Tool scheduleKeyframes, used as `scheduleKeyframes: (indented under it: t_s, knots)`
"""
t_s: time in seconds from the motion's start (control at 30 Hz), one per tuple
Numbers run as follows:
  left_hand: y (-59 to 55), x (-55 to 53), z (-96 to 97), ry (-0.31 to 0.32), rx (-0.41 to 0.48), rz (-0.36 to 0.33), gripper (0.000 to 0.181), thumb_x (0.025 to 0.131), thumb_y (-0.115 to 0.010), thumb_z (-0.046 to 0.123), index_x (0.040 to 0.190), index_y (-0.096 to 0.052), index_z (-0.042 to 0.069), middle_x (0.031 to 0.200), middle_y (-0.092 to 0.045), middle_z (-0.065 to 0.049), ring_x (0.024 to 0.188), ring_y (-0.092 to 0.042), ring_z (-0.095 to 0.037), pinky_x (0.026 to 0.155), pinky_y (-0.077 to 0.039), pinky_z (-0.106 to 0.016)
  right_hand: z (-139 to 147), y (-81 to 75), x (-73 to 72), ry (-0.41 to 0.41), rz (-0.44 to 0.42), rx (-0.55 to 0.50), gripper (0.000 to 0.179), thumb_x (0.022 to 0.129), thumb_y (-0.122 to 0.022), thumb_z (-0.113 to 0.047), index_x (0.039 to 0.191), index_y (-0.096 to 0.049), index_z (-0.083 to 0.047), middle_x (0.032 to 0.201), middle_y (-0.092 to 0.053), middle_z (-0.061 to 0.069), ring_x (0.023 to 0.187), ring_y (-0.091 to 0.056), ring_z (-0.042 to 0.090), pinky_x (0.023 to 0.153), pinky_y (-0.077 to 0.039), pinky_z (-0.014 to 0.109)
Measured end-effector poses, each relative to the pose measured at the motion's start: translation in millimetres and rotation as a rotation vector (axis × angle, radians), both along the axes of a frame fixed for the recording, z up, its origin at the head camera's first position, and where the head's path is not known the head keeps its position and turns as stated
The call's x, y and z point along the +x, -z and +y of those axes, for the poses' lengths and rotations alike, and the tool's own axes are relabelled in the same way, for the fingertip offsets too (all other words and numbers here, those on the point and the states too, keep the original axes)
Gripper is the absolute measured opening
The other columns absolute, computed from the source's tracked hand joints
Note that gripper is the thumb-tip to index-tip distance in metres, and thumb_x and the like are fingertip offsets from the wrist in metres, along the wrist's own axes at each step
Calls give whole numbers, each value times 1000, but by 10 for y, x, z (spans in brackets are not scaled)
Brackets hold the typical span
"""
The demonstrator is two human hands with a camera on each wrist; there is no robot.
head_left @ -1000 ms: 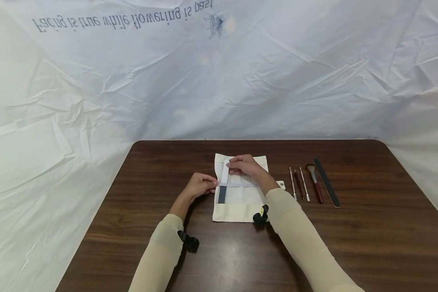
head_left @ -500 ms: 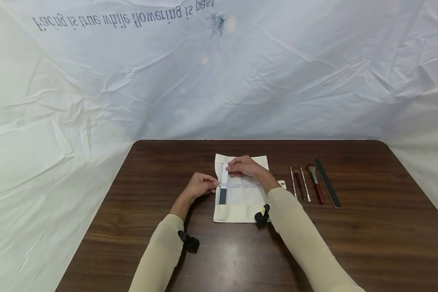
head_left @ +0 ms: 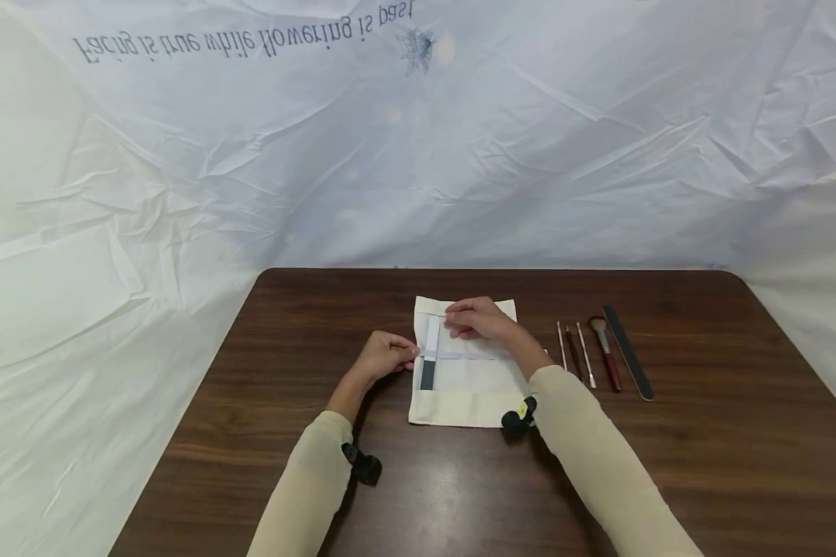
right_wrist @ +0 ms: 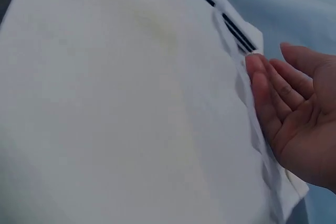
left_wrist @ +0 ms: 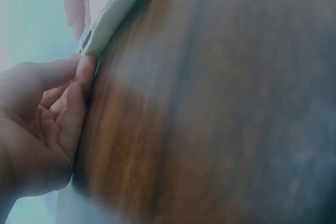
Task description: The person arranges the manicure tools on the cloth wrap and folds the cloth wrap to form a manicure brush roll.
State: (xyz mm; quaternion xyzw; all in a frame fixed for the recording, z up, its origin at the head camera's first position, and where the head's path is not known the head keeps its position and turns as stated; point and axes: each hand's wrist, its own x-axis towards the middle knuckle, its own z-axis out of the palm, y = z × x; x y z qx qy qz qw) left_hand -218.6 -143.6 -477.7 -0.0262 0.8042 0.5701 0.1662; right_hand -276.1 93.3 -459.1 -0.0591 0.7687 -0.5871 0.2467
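A cream cloth tool roll [head_left: 470,410] lies opened out on the table, with a thin white band across its middle. Along its left side a flat two-tone strip [head_left: 433,336], white above and dark grey below, passes under the band. My left hand [head_left: 385,354] pinches the roll's left edge between thumb and fingers; the left wrist view shows the cloth edge [left_wrist: 102,30] at those fingertips. My right hand [head_left: 481,317] hovers over the upper part of the roll, holding nothing, fingers loosely bent. In the right wrist view its fingertips are close to the end of the striped strip [right_wrist: 239,32].
Right of the roll, thin silver tools [head_left: 587,354], a slim brown stick [head_left: 573,352], a dark-red-handled brush [head_left: 608,356] and a long dark nail file [head_left: 628,352] lie side by side on the brown wooden table [head_left: 724,433]. A white sheet [head_left: 529,155] hangs behind.
The two-tone strip has slid slightly toward the roll's near edge. My right hand has let go of it and moved right. My left hand stays at the roll's edge.
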Motion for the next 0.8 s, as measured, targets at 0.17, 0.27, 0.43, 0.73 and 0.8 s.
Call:
scheduleKeyframes:
  t_s: [0.17, 0.27, 0.43, 0.73, 0.8]
  knots:
    - [-98, -3, -16, 9, -85, 119, 14, 94, -70, 5, 98, -78, -5, 83, -77, -12, 62, -67, -7, 59, -53, -22, 419, -101, 92, 3, 111, 19, 39, 105, -55, -16, 139, -57, 4, 129, -66, 28, 89, -72, 9, 81, -59, 25]
    - [-181, 16, 9, -11, -170, 236, 12, 93, -71, 8, 97, -79, 0, 86, -77, -14, 65, -67, -11, 61, -52, -24, 744, -168, 145, 36, 178, 45, 41, 106, -53, -19, 141, -55, 4, 128, -67, 26, 93, -72, 10, 86, -59, 28]
    - [-192, 45, 156, 93, -230, 351, 13, 94, -71, 13, 98, -80, 5, 85, -74, -9, 70, -60, -12, 64, -49, -25, 1281, -287, 246, 134, 245, 65, 47, 107, -53, -22, 142, -50, 8, 110, -75, -2, 89, -71, 1, 85, -59, 26]
    - [-72, 31, 312, 197, -249, 363, 15, 94, -72, 17, 100, -81, 6, 54, -48, 3, 51, -39, -10, 55, -37, -23, 2149, -312, 460, 343, 291, 187, 37, 106, -54, -30, 133, -58, -4, 89, -66, -33, 82, -66, -8, 74, -57, 19]
    - [-46, 28, 313, 219, -279, 361, 16, 94, -72, 18, 102, -81, 7, 52, -44, 4, 48, -36, -10, 53, -35, -23, 2293, -283, 512, 372, 284, 272, 45, 107, -52, -31, 136, -56, 2, 88, -64, -32, 80, -65, -10, 73, -56, 18]
